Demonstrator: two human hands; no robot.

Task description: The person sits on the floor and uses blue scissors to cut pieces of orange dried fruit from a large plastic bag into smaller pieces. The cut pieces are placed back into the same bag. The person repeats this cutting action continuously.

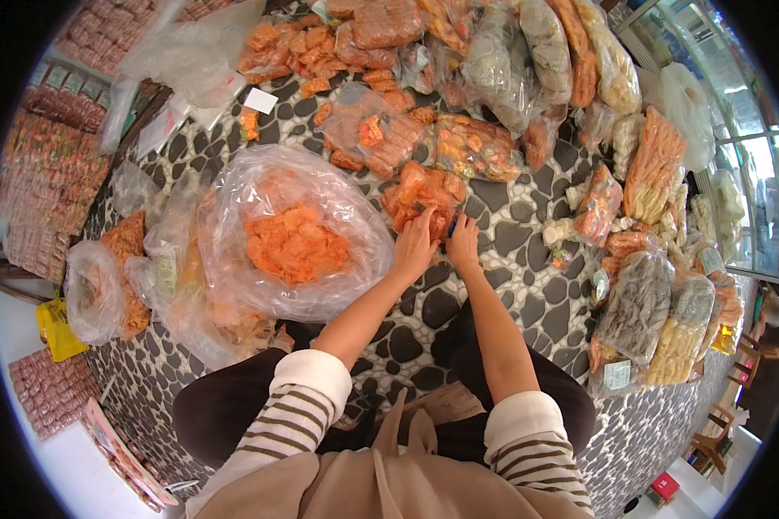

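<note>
In front of me on the pebble-patterned floor lies a small clear bag of orange crackers (424,192). My left hand (415,246) is closed on the near end of this bag, fingers pointing away from me. Close beside it, my right hand (463,244) is closed around a small dark blue object (452,227), mostly hidden by the fingers, so I cannot make out its kind. To the left of my hands stands a large clear plastic bag (346,203), its mouth spread wide, with loose orange crackers (296,246) inside.
Beyond my hands lie flat bags of orange snacks (376,138) and a mixed-colour bag (476,147). Large filled bags (636,307) crowd the right side near a glass cabinet (736,130). At left are more plastic bags (177,259), a yellow bag (61,329) and stacked packets (48,173).
</note>
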